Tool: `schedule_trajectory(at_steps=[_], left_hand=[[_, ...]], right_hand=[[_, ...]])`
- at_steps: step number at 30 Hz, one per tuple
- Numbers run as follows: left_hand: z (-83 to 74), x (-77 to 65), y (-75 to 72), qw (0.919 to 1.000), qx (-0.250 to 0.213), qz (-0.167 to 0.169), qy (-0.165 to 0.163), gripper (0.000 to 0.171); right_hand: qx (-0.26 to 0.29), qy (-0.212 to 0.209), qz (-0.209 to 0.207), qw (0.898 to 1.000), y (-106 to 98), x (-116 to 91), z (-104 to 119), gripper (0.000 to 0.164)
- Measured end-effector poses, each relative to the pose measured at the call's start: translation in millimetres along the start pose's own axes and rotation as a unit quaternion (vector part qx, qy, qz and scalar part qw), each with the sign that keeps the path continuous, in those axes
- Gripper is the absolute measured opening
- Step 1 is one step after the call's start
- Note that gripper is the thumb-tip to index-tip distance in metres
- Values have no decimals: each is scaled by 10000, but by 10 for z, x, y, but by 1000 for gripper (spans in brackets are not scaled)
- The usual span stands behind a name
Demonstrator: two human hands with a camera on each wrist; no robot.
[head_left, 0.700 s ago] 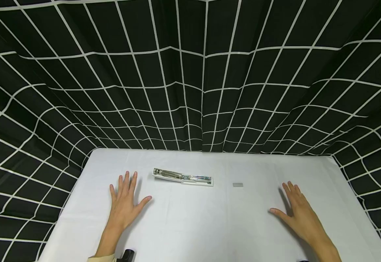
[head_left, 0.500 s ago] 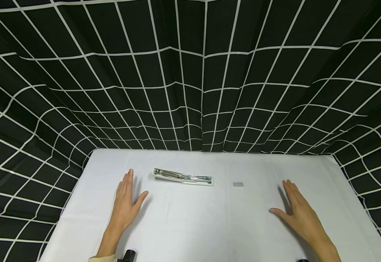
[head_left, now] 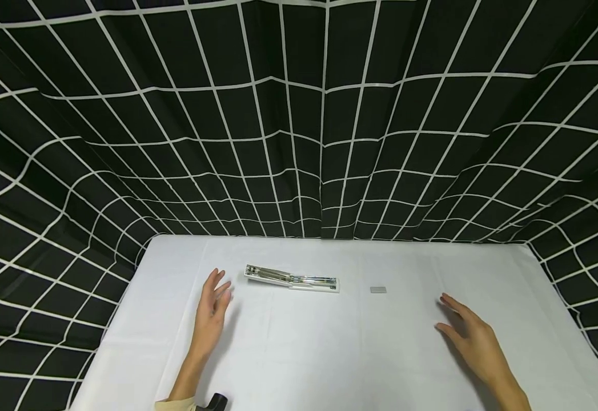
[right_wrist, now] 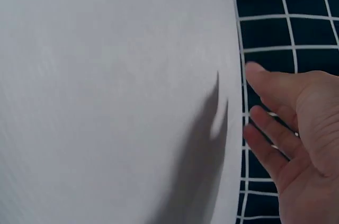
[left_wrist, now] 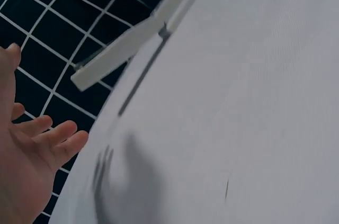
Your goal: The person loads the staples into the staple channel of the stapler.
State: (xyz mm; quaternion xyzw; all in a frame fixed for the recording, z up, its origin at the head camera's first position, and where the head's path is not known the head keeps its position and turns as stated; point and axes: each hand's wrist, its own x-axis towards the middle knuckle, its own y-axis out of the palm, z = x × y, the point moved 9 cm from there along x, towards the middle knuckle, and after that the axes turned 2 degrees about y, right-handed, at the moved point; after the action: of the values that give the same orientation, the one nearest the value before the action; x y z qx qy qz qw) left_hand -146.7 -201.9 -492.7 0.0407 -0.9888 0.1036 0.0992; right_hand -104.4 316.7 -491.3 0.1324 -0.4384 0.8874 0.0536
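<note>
A white stapler (head_left: 269,277) lies opened out flat toward the back of the table, its metal inner parts showing. The left wrist view shows its left end (left_wrist: 106,65) tilted up off the cloth. To its right is a small grey strip of staples (head_left: 378,290), whose end shows at the top of the right wrist view. My left hand (head_left: 210,319), fingers loosely bent and holding nothing, hovers to the left of the stapler and a little in front. Over the right side of the table hangs my right hand (head_left: 476,345), thumb apart from the fingers, nearest to the staples.
A white cloth (head_left: 319,348) covers the table. Black curtain (head_left: 299,142) with a white grid stands along the back and both sides. A dark wrist device (head_left: 216,402) shows at my left sleeve.
My left hand has moved right and closer to the stapler, its spread fingers now bending. The right hand's fingers have bent slightly and it has shifted a little right. Stapler and staples lie undisturbed.
</note>
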Motion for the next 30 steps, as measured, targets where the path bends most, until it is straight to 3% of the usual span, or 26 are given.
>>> schedule_trajectory(at_steps=[5, 14, 20, 24, 30], left_hand=[[-1, 31, 58, 9948, -1002, -121, -108, 51], [85, 36, 185, 9676, -2424, -66, -698, 54], [163, 81, 319, 9404, -3222, -11, -1091, 56], [246, 102, 377, 9286, -3456, -43, -1350, 58], [299, 118, 485, 8868, -4355, 144, -1538, 55]], right_hand=[[422, -280, -134, 9986, 43, -7, 99, 63], [631, -176, 117, 9978, 225, 166, 197, 57], [486, -340, 234, 9980, 340, 330, 308, 56], [608, -500, 437, 9959, 435, 442, 364, 55], [426, -288, 1003, 9936, 675, 500, 355, 57]])
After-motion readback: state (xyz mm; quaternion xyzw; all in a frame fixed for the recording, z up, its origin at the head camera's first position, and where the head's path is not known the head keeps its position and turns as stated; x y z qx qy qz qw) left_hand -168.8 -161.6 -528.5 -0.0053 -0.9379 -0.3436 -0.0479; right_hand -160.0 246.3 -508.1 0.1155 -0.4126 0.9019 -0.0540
